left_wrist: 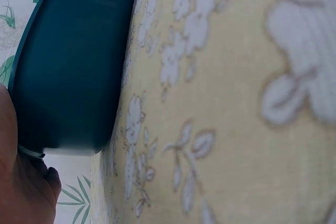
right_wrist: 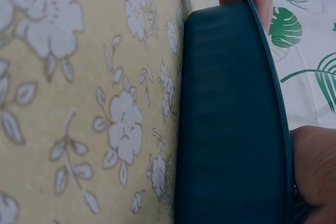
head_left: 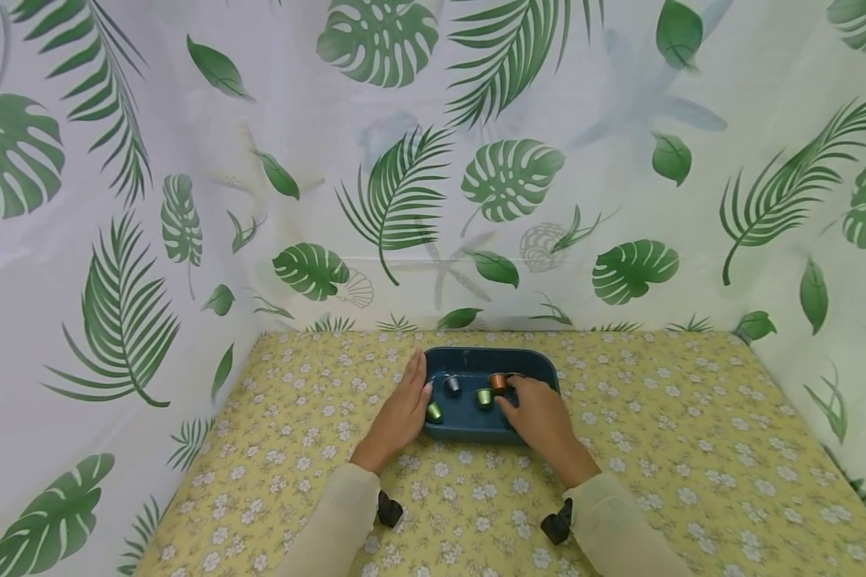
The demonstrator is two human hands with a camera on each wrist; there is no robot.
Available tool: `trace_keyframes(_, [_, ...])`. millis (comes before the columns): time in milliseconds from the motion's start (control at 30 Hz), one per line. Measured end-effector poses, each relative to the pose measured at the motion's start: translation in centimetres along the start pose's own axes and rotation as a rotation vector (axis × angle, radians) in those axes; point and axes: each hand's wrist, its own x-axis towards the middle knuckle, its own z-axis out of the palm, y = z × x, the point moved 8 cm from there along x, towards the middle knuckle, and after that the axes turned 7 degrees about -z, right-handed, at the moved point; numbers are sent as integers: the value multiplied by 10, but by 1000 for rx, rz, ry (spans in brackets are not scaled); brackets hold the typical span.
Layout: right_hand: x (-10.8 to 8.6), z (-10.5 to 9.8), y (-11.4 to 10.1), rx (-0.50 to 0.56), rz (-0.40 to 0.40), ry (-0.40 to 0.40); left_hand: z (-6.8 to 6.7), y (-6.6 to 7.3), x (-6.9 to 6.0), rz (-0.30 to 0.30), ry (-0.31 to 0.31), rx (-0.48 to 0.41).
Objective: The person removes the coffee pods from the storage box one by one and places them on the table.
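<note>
A dark teal tray (head_left: 469, 433) holds several small coffee capsules. My left hand (head_left: 404, 405) grips the tray's left rim, its fingers lying along the outer side and the thumb at the edge. Over the tray's right part, my right hand (head_left: 544, 417) reaches in with thumb and index finger pointing left. A copper capsule (head_left: 499, 382) is close by the index fingertip, and a light green capsule (head_left: 483, 398) lies just left of the thumb. Whether these fingers pinch anything is hidden. Farther left are a dark grey capsule (head_left: 452, 385) and a green capsule (head_left: 435, 413).
The tray stands on a yellow floral tablecloth (head_left: 296, 449), near its far edge. A white sheet with green leaves (head_left: 404, 304) hangs behind and at both sides. Dark wrist cameras (head_left: 390, 510) show at both cuffs.
</note>
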Motion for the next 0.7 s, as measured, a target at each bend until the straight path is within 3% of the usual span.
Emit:
trace_keyframes(300, [5, 7, -2, 10, 10, -9, 2, -6, -1, -62, 8, 37])
trace_keyframes(700, [15, 15, -12, 49, -4, -53, 2, -7, -1, -69, 6, 25])
